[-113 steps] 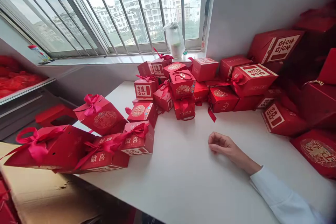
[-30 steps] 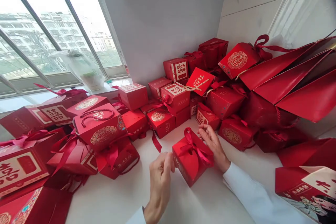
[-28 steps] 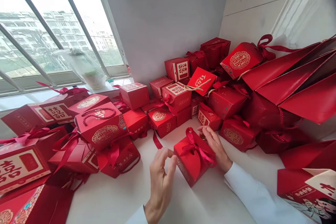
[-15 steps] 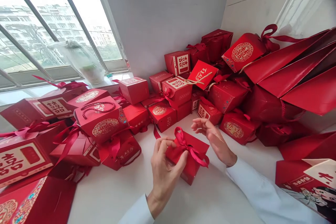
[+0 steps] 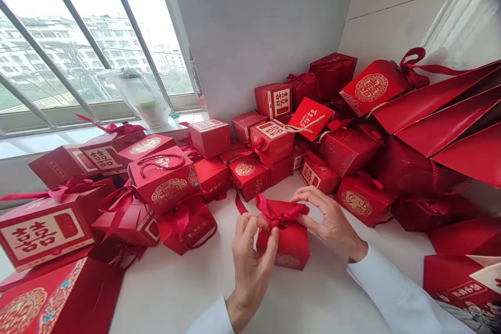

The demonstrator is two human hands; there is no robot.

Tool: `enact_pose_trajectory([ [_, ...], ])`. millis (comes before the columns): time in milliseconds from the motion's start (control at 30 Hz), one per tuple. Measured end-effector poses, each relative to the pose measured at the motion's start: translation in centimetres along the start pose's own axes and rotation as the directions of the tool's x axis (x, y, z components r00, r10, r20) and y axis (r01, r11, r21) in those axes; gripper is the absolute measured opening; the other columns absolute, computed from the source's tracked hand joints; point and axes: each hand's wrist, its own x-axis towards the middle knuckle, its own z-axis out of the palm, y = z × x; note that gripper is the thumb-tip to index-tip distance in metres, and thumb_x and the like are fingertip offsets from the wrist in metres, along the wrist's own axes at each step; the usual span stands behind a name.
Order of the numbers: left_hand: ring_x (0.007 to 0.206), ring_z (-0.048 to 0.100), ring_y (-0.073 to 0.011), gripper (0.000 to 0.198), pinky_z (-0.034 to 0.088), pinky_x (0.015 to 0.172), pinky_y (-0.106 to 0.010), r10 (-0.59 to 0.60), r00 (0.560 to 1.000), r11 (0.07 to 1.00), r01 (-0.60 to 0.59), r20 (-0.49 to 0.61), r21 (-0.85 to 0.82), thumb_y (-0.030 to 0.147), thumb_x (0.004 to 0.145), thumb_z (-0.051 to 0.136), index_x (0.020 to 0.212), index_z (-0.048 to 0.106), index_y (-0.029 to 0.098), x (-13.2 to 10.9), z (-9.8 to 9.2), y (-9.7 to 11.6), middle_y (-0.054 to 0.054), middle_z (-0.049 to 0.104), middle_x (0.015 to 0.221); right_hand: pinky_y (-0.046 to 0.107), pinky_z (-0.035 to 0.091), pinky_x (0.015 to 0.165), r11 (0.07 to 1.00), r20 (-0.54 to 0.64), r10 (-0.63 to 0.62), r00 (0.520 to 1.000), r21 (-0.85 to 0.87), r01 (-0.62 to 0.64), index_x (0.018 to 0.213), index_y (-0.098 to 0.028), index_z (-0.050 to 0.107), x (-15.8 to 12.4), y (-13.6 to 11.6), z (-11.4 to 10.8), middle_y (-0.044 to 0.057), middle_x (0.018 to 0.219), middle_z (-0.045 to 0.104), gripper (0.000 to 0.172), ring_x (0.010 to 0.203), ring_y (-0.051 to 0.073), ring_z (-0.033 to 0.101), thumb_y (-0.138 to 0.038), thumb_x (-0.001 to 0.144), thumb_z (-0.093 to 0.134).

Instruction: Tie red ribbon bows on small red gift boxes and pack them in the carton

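Observation:
A small red gift box stands on the white tabletop in front of me, a faint round emblem on its near side. Across its top lies a red ribbon tied in a bow. My left hand is at the box's left, thumb and forefinger closed on the ribbon near the knot. From the other side, my right hand has its thumb and fingers on the right-hand loop of the bow. The fingers partly cover the ribbon and the box's left edge.
Red gift boxes crowd the left side, such as one with a rope handle. More boxes are heaped against the grey wall. Large red bags lean at the right. A plastic-wrapped item stands on the windowsill.
My right hand has come in from beside the box to the bow's right loop. The box has turned, its near side now facing me. My left hand stays at the knot.

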Motion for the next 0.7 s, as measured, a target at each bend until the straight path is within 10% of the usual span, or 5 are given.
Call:
enact_pose_trajectory([
  [167, 0.083, 0.048, -0.017, 0.014, 0.041, 0.072, -0.028, 0.162, 0.987, 0.986, -0.163, 0.017, 0.026, 0.01, 0.082, 0.054, 0.077, 0.045, 0.02, -0.8, 0.5, -0.2, -0.002, 0.048, 0.082, 0.029, 0.044, 0.08, 0.999, -0.084, 0.032, 0.996, 0.008, -0.031, 0.089, -0.023, 0.064, 0.1, 0.6, 0.1, 0.003, 0.09, 0.063, 0.012, 0.087, 0.019, 0.06, -0.026, 0.09, 0.052],
  [700, 0.079, 0.047, -0.0171, 0.013, 0.04, 0.074, -0.031, 0.097, 0.995, 0.991, -0.099, 0.027, 0.091, 0.016, 0.086, 0.049, 0.076, 0.042, 0.021, -0.9, 0.7, 0.1, -0.002, 0.051, 0.081, 0.028, 0.038, 0.06, 0.821, -0.093, 0.201, 0.975, 0.559, -0.116, 0.063, -0.021, 0.049, -0.4, -0.1, -1.0, -0.001, 0.062, 0.045, 0.032, 0.061, 0.015, 0.045, -0.041, 0.087, 0.055],
])
